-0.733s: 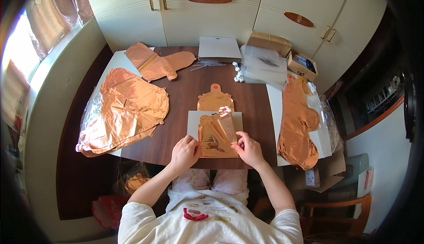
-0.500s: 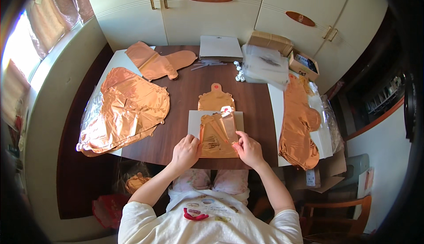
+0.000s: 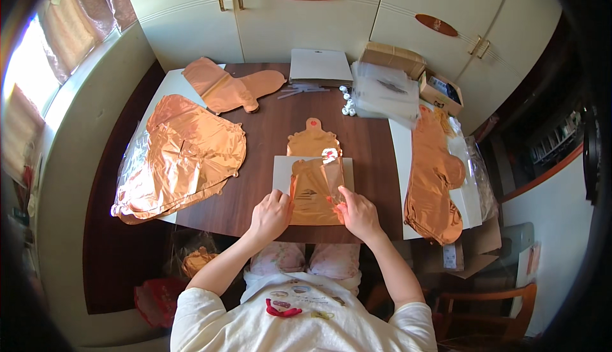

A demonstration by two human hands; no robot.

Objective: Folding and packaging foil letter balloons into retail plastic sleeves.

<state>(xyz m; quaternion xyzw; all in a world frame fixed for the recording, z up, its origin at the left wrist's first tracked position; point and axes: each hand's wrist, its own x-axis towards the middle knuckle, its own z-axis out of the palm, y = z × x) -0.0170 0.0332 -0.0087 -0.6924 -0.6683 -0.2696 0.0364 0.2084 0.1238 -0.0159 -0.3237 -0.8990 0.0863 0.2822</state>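
A flat copper-coloured foil balloon (image 3: 315,208) lies in front of me over a white card (image 3: 280,175), its narrow knobbed end reaching past the card's far edge. My left hand (image 3: 272,213) is closed on its left side, the fingers curled over the foil's edge. On the opposite side my right hand (image 3: 358,214) pinches the balloon's right edge between thumb and fingers. A shiny strip of foil is folded inward there. Part of the card is hidden under the foil.
Stacked copper foil balloons lie at left (image 3: 191,154), far left (image 3: 229,87) and right (image 3: 433,180) of the brown table (image 3: 255,141). Along the back stand a pile of white cards (image 3: 320,66), clear plastic bags (image 3: 386,94), small white rolls (image 3: 347,102) and a small box (image 3: 441,94).
The foil between my hands lies smoother, with fewer slanting creases. The folded right strip has shifted slightly. Both hands keep their hold at the sides.
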